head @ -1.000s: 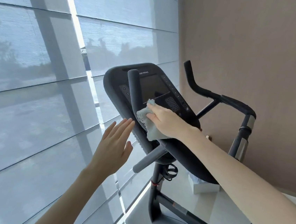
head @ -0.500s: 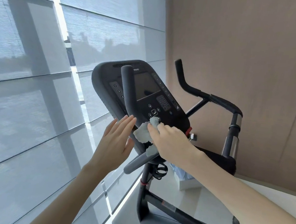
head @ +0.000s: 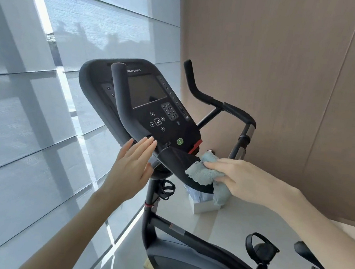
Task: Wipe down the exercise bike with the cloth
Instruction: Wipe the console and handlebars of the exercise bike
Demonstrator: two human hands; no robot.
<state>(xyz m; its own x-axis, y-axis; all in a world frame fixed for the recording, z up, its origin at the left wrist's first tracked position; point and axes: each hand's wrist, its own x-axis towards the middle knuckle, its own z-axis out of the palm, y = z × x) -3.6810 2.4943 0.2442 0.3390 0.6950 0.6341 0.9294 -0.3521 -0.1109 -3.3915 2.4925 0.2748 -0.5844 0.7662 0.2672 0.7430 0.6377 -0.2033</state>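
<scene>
Now cloth (head: 203, 173) under right hand (head: 244, 180), against bike's pad (head: 176, 158).

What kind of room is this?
Probably a home or small private gym: a Star Trac exercise bike stands beside tall windows with sheer blinds, by a plain panelled wall.

A wall of pale grey translucent roller blinds (head: 42, 120) fills the left side, with bright strips of daylight between the panels. A tan panelled wall (head: 288, 69) stands on the right. On the glossy light floor (head: 240, 219) sits a small white box (head: 205, 206).
</scene>
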